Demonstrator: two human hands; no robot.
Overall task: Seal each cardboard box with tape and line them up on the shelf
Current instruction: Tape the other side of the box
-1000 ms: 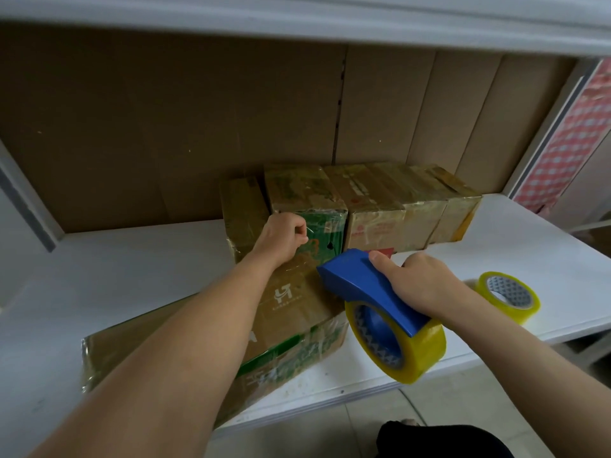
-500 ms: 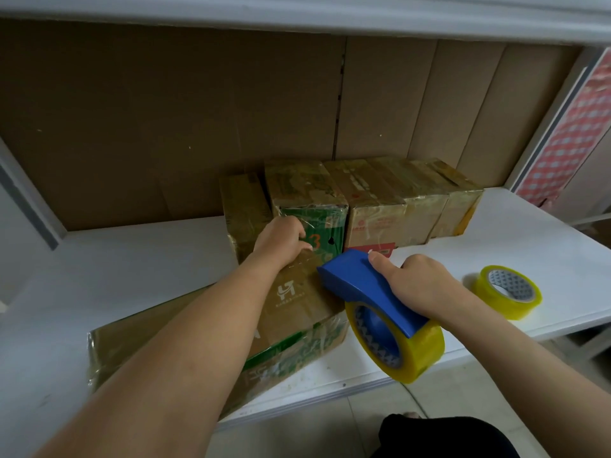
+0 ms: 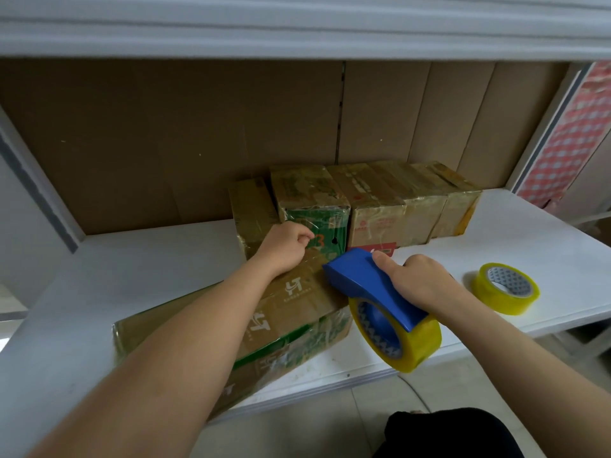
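Fingers (image 3: pixel 388 259) grip tape dispenser (image 3: pixel 370 285), nose pointing left across the flat box (image 3: pixel 297 302).

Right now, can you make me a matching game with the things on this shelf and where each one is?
Things:
1. tape dispenser
2. spare tape roll
3. big box
4. row of boxes

Places:
A. at the back of the shelf
B. lying alone at the right
C. under the left hand
D. held by the right hand

Pairs: 1-D, 2-B, 3-C, 4-A
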